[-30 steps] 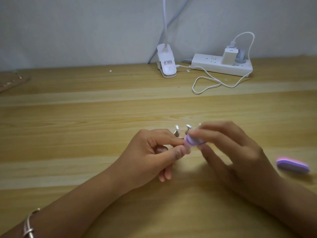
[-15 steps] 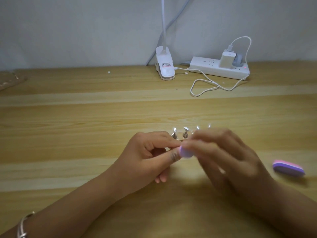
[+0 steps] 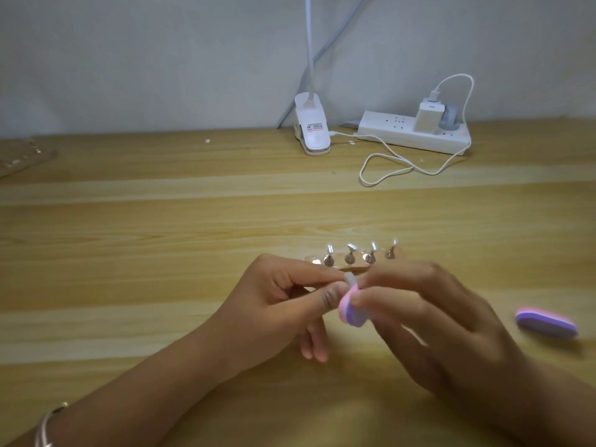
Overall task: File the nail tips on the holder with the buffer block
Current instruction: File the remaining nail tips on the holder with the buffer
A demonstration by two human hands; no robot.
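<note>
Fingers [image 3: 316, 278] of left hand [image 3: 277, 308] pinching a nail tip [image 3: 349, 279], right hand [image 3: 432, 324] gripping the buffer block [image 3: 350, 314] against it, holder [image 3: 354, 264] just behind, spare block [image 3: 546, 322] on table [image 3: 145, 253]

A wooden table [image 3: 161, 221] of pale and darker planks meets a plain grey-white wall [image 3: 145, 59] at the back. A white power strip [image 3: 403, 133] lies on the table against that wall. A white charger [image 3: 429, 117] and a grey plug [image 3: 450, 119] sit in the strip, and a small red light [image 3: 462, 132] glows at its right end. A white cable [image 3: 387, 169] loops just in front of the strip. Left of the strip stands a white clip lamp [image 3: 311, 130], its neck rising out of view.
</note>
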